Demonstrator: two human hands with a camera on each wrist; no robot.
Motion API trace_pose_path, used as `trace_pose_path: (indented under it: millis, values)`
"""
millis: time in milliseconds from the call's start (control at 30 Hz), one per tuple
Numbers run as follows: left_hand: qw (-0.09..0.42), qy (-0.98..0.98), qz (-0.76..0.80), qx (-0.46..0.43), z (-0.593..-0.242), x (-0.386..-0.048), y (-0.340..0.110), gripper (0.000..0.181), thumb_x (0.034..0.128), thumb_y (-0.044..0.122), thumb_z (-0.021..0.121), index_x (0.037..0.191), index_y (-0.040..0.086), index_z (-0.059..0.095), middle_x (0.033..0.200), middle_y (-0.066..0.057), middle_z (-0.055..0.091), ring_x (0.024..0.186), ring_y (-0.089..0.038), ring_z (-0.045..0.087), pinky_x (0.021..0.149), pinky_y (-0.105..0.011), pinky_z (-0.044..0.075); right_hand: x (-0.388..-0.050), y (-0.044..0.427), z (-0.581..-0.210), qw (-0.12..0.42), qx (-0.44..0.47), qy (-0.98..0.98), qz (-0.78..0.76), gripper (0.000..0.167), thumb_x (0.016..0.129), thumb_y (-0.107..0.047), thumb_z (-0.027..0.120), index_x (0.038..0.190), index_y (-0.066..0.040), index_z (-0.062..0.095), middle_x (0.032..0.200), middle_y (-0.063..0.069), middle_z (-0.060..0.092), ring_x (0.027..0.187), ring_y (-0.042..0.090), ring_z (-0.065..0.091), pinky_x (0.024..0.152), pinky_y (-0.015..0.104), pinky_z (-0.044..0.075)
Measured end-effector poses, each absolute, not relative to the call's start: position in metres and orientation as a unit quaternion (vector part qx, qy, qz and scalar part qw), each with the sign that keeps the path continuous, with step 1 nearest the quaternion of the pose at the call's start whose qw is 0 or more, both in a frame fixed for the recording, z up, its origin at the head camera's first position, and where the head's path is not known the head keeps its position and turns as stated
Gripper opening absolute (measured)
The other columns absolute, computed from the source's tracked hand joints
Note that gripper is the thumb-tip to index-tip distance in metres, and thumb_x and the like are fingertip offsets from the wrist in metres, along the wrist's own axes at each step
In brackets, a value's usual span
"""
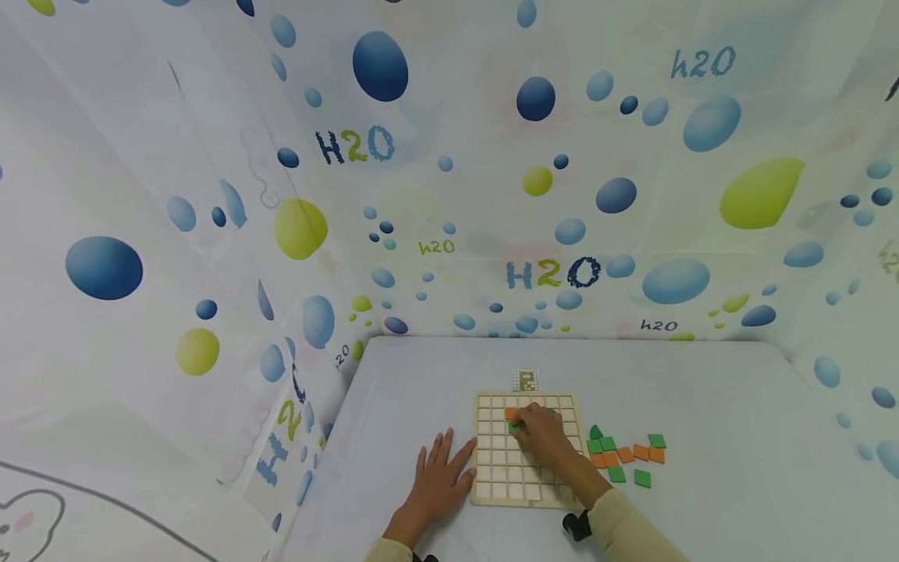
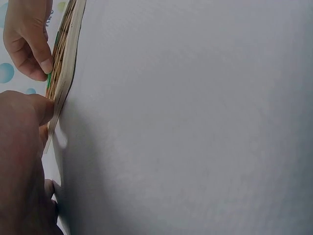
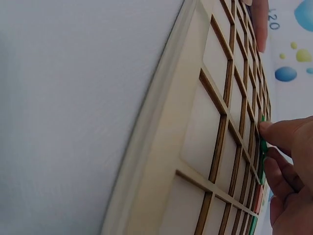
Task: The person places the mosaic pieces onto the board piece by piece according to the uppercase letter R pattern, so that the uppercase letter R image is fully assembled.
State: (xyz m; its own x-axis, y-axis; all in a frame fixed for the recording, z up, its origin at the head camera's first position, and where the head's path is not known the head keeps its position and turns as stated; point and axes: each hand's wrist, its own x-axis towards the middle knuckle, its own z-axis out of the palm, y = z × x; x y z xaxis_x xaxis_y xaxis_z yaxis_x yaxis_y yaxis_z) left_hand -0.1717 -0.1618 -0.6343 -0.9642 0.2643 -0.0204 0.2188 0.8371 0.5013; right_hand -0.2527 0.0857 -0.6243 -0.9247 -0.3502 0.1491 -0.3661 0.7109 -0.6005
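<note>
My right hand (image 1: 546, 433) is bent over the board with its thumb and fingers drawn together, pinching a green tile (image 1: 515, 427) by its edge; whether that tile sits fully down in its square I can't quite tell, since my own fingers cover part of it. Just beyond my fingertips, on the far side of the green one, an orange tile (image 1: 510, 413) lies in the grid, and another green piece (image 1: 551, 410) shows past my knuckles, mostly hidden by the hand. Under and around the hand spreads the wooden board (image 1: 492, 476), its squares bare on the side nearer me. To the left of it my left hand (image 1: 438, 484) lies on the table with its fingers spread and holding nothing, the thumb touching the board's left edge. To the right of my right hand, just past the board, loose green tiles (image 1: 642, 478) and loose orange tiles (image 1: 641, 451) lie scattered, some touching one another. Ahead of the hand, beyond the board's far edge, is a small patterned card (image 1: 525, 380). The white table (image 1: 730, 421) stretches out on both sides, and farthest off hangs a pale sheet (image 1: 463, 199) printed with blue and lime drops.
</note>
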Motion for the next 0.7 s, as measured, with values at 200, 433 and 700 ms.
trace_pose_path:
  millis: [200,433,700]
  values:
    - [0.041,0.956,0.261,0.127,-0.6353,-0.1711,-0.1627,0.054,0.1101,0.045,0.046,0.162,0.028,0.045,0.171,-0.027,0.026,0.157,-0.052,0.021,0.119,-0.079,0.011,-0.2525,0.0838,-0.627,0.014,0.196,-0.924,0.327,0.007,0.098,-0.008,0.075,0.102,-0.013,0.073,0.111,0.007,0.068,0.106,0.031,0.065,0.097,0.068,0.044]
    - [0.043,0.957,0.259,0.125,-0.6349,-0.1702,-0.1629,0.054,0.1098,0.043,0.048,0.161,0.026,0.046,0.171,-0.026,0.026,0.157,-0.052,0.022,0.12,-0.078,0.011,-0.2495,0.0839,-0.6297,0.026,0.188,-0.921,0.34,0.001,0.099,-0.011,0.074,0.097,-0.011,0.074,0.108,0.004,0.066,0.102,0.027,0.064,0.094,0.068,0.044]
    - [0.036,0.955,0.266,0.125,-0.6336,-0.1698,-0.1631,0.053,0.1093,0.039,0.05,0.159,0.024,0.048,0.17,-0.027,0.028,0.156,-0.054,0.023,0.119,-0.078,0.012,-0.2453,0.0917,-0.6314,0.043,0.17,-0.923,0.341,0.004,0.099,-0.013,0.074,0.102,-0.015,0.076,0.107,0.002,0.066,0.098,0.025,0.065,0.088,0.06,0.043]
